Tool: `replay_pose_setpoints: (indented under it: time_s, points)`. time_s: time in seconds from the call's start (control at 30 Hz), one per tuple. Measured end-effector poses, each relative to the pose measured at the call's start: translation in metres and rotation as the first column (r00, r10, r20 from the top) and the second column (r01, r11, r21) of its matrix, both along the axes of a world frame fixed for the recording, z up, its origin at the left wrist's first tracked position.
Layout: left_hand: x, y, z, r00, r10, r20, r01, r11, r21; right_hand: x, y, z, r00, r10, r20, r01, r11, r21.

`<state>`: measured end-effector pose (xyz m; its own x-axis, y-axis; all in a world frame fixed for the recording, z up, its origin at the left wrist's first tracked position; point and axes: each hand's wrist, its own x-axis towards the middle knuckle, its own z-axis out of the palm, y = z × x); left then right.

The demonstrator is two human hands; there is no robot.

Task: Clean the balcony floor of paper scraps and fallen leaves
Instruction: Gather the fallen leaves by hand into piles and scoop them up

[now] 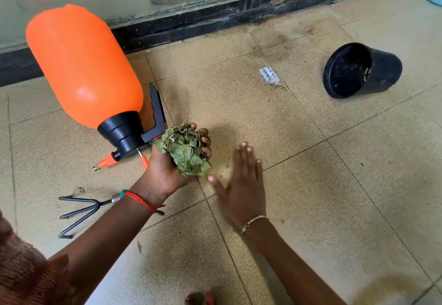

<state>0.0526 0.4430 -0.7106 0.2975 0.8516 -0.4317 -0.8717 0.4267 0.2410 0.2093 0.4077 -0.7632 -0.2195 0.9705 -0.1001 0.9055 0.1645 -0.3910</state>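
Behind your left grip (pixel 165 175), a red thread band (pixel 143 203) with a teal bit; behind your right grip (pixel 241 189), a pale beaded bracelet (pixel 253 223); forearms bare; fuzzy pinkish-brown knit (pixel 21 264) at lower left.

Tiled floor (pixel 334 185) layout
Upper left, orange plastic sprayer bottle (pixel 83 65); upper right, black plastic pot (pixel 382 70); printed paper scrap (pixel 269 76) between them.

One each: sprayer (pixel 83 65), pot (pixel 382 70), rake (pixel 81 211), paper scrap (pixel 269 76), leaf bunch (pixel 186 151). Two hands (pixel 165 175) (pixel 241 185).

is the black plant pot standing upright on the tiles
No, the black plant pot lies tipped on its side on the floor tiles, its open mouth turned toward the paper scrap.
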Motion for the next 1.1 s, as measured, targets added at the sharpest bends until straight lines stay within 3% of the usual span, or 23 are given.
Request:
replay_pose_setpoints:
  time_s: [0.1,0.2,0.3,0.53,0.77,0.93,1.1]
  points:
    - [-0.008,0.003,-0.003,1.0,0.006,0.011,-0.006,1.0,0.025,-0.019,0.002,-0.004,0.997,0.053,0.055,-0.059,0.993,0.101]
    - [-0.016,0.005,-0.003,0.999,0.014,0.047,-0.017,0.997,0.073,-0.031,0.007,-0.005,0.979,0.204,-0.026,-0.201,0.976,0.078]
    - [-0.017,0.006,0.0,0.998,0.039,0.04,-0.042,0.996,0.074,-0.026,0.005,-0.002,0.947,0.321,-0.006,-0.319,0.941,0.116]
    - [-0.014,0.005,-0.002,0.997,0.074,-0.001,-0.074,0.997,0.034,0.012,0.001,0.005,0.903,0.429,0.02,-0.409,0.845,0.345]
    - [-0.013,0.006,-0.002,0.997,0.068,0.044,-0.07,0.997,0.044,0.008,0.004,0.02,0.875,0.458,0.156,-0.481,0.855,0.192]
    - [-0.01,0.004,-0.001,0.997,0.067,0.038,-0.068,0.996,0.049,0.004,0.01,0.029,0.888,0.439,0.135,-0.459,0.866,0.2]
    - [-0.008,0.002,0.002,0.998,0.065,0.018,-0.066,0.997,0.044,0.004,0.044,0.031,0.942,0.331,0.057,-0.333,0.942,0.041]
